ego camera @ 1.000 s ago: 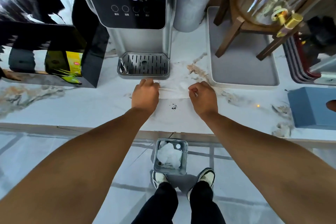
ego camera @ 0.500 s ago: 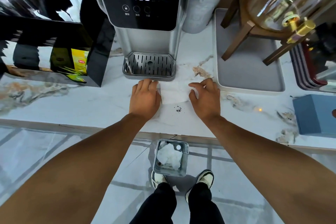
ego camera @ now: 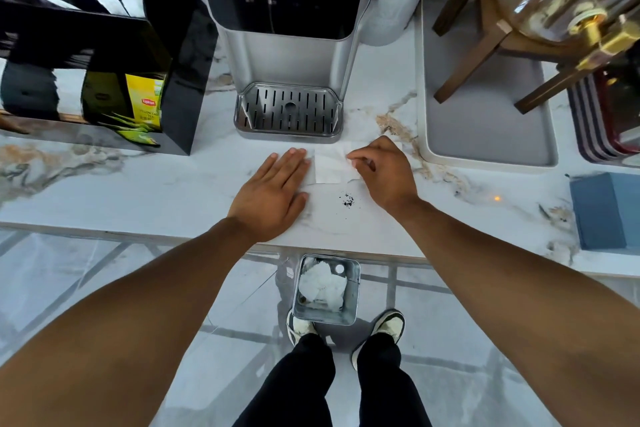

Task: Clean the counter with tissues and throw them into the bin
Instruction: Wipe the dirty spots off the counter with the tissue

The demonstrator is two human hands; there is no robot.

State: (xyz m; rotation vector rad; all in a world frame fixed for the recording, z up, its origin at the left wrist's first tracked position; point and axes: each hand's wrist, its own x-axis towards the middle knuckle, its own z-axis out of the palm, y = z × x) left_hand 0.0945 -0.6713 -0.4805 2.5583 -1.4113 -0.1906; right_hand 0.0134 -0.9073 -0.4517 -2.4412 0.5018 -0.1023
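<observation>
My left hand [ego camera: 268, 196] is lying flat and open on the counter [ego camera: 138, 191], its fingertips touching the tissue [ego camera: 329, 168] spread just before the dispenser's drip tray [ego camera: 288, 111]. My right hand [ego camera: 386, 173] is pinching the tissue's right edge; dark crumbs [ego camera: 347, 200] are lying just below it, and the bin [ego camera: 325, 289] is standing on the floor between my shoes, holding crumpled tissues.

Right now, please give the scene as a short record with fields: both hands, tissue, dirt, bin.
left hand: flat on the counter, beside the tissue
right hand: fingers pinching the tissue's right edge
tissue: spread flat before the dispenser's drip tray
dirt: dark crumbs, uncovered, nearer the counter edge than the tissue
bin: on the floor, holds used tissues
</observation>
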